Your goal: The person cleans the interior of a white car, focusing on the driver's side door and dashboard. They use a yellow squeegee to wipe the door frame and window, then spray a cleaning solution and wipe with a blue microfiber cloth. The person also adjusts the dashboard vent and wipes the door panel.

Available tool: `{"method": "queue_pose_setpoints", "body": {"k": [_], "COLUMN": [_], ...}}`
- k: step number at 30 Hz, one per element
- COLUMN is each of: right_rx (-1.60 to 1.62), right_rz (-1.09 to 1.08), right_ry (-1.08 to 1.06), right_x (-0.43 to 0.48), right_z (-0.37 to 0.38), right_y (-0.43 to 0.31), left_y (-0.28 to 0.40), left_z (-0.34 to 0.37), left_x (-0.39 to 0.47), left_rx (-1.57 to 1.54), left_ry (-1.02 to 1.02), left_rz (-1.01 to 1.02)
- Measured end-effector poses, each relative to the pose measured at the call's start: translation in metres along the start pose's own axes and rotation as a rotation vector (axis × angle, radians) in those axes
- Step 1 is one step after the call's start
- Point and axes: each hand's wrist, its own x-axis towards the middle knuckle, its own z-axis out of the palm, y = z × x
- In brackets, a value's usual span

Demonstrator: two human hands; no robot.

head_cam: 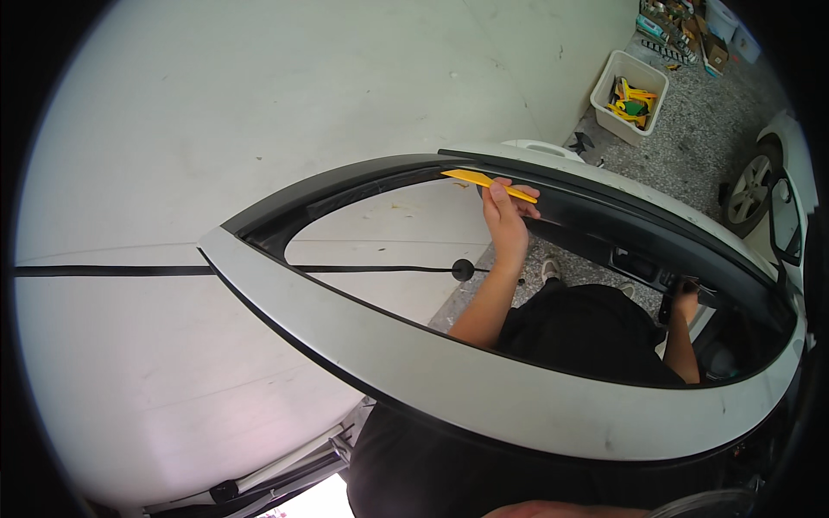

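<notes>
My left hand holds a yellow plastic pry tool between thumb and fingers. The blade's pointed end lies at the dark trim along the base of the window opening, near its rear corner; I cannot tell whether it touches. Around the opening runs the pale metal window frame of a white car door. My right hand is lower, at the black inner door panel, close to the recess of the inner door handle. Its fingers are dark and blurred, so what they grip is not clear.
A white plastic bin with several yellow tools stands on the speckled floor. Behind it are a heap of boxes and parts. Another white car's wheel is at right. A pale wall rises beside the door.
</notes>
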Motion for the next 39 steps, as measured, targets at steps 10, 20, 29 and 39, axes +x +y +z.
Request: {"method": "queue_pose_setpoints", "body": {"k": [10, 20, 29, 39], "right_rx": [-0.021, 0.029, -0.012, -0.001], "right_rz": [-0.081, -0.053, -0.06, 0.151], "right_ry": [0.091, 0.133, 0.177, 0.209], "right_x": [-0.002, -0.014, 0.003, -0.01], "right_z": [0.0, -0.001, 0.038, 0.017], "right_y": [-0.004, -0.013, 0.003, -0.038], "left_y": [0.025, 0.026, -0.017, -0.08], "left_z": [-0.019, -0.016, -0.005, -0.046], "left_x": [0.014, 0.013, -0.02, -0.009], "left_rx": [-0.073, -0.161, -0.006, 0.539], "left_ry": [0.093, 0.092, -0.165, -0.906], "left_rz": [-0.096, -0.13, -0.03, 0.39]}}
